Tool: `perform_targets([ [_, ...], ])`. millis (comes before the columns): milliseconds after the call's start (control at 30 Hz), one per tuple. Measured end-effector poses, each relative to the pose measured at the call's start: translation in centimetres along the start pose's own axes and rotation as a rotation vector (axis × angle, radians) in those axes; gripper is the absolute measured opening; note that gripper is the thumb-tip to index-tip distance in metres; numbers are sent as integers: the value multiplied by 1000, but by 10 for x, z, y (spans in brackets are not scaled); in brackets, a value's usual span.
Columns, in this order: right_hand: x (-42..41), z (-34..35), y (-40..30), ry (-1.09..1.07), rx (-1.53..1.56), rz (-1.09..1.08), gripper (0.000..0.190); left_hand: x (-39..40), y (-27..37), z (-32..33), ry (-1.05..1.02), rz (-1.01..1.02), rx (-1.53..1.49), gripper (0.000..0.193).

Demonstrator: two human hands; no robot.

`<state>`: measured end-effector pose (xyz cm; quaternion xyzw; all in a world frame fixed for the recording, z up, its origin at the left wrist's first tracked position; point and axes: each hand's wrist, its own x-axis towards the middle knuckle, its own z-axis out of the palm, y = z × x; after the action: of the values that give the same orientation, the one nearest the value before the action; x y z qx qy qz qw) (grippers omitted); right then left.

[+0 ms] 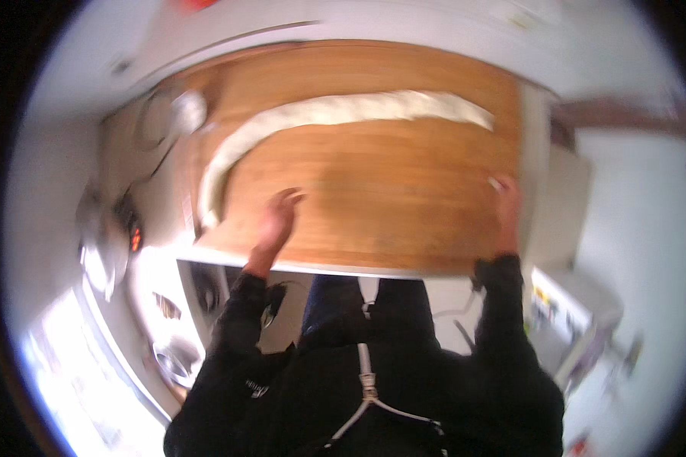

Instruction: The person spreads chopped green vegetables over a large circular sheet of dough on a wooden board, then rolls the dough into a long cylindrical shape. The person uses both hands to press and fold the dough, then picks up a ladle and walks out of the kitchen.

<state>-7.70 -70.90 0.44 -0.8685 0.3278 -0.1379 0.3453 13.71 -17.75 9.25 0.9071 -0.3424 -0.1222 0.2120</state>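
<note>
A long pale roll, apparently dough, (331,110) lies in a curve along the back and left of a wooden board (377,171). Over the board's front left part is my left hand (279,220), fingers bent and apart, holding nothing and touching no part of the roll. My right hand (507,194) is near the board's right edge, below the roll's right end. Something small and whitish shows at its fingertips; blur hides whether it is a held piece or a fingertip. A shadow falls on the board between both hands.
At the back left, a blurred round whitish object (189,112) stands near a dark cord. Further left are a shiny metal bowl or pan (100,263) and a device with a lit red display (136,240). A pale wall runs behind the board.
</note>
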Motion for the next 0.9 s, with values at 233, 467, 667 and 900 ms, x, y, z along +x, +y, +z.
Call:
perform_targets([
  [233, 31, 0, -28, -64, 666, 456, 16, -61, -11, -21, 98, -187, -34, 30],
  [467, 133, 52, -154, -1, 31, -85, 23, -90, -84, -60, 463, -475, 11, 28],
  [667, 148, 102, -163, -41, -392, -214, 21, -78, -179, -91, 634, -696, 117, 34],
  [900, 112, 91, -166, -81, -420, -269, 34, -58, -249, -81, 540, -728, -203, 31],
])
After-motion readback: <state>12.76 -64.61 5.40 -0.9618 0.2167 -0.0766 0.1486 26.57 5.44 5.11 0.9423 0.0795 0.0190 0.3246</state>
